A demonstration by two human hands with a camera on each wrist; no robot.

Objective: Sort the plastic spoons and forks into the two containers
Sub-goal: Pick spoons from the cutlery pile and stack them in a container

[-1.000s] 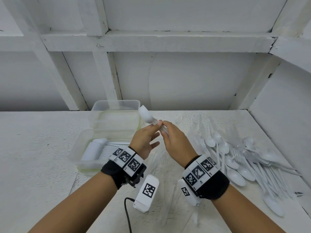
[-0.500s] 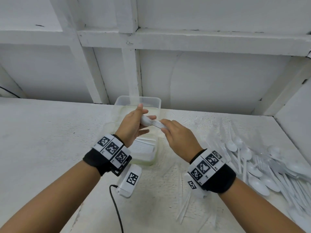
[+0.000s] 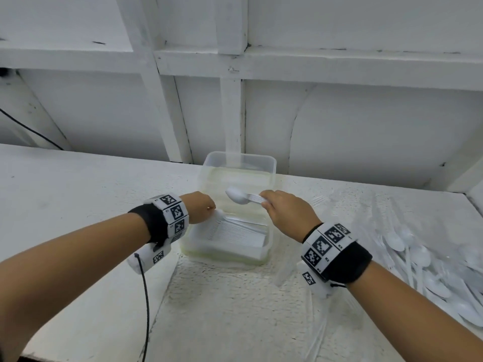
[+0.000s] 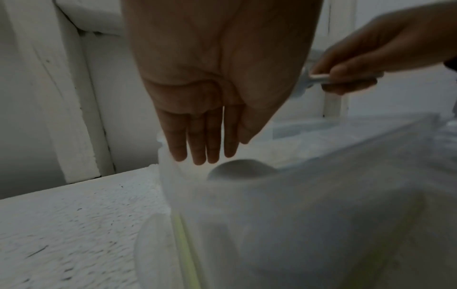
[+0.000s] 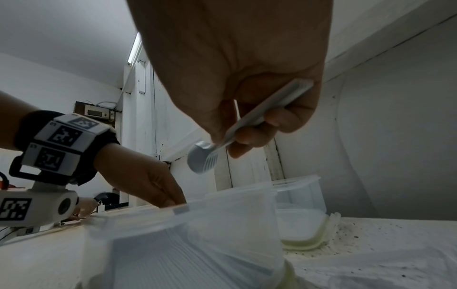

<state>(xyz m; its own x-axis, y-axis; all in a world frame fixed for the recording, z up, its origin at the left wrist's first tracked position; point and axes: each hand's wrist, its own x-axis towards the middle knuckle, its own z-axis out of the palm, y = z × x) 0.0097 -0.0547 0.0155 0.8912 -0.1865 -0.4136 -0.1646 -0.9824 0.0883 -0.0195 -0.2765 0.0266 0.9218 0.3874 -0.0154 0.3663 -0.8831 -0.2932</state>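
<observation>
Gripping a nested stack of white plastic spoons (image 3: 241,197) by the handles, the right hand (image 3: 288,214) holds the bundle level above the two clear containers, bowls pointing toward the left. The right-wrist view shows thumb and curled fingers (image 5: 249,136) clamped round the stacked handles, with the spoon bowls (image 5: 202,160) jutting out past the fingertips and clear of any surface.

The left hand (image 3: 199,207) reaches down to the left end of the near container (image 3: 269,246). Its fingers (image 4: 197,150) are straight and pressed together, tips at the rounded bowls of the spoons (image 4: 241,170) already packed inside; whether they quite touch is hard to tell through the blurred plastic wall. It holds nothing.

A tidy row of white spoons (image 3: 240,232) lies in that near container, handles running toward the right. Just behind it, touching or nearly so, stands the far container (image 3: 239,159), against the white wall; its contents cannot be made out from the head view. Both sit on a rough white-painted counter (image 3: 78,184).

Well off to the right on the counter lies a loose heap of white plastic cutlery (image 3: 418,259), mostly spoons, with a few forks (image 3: 317,201) scattered nearer the containers. Both wrists wear black bands with printed marker tags (image 3: 324,244), and a black cable (image 3: 145,304) trails from the left wrist unit.
</observation>
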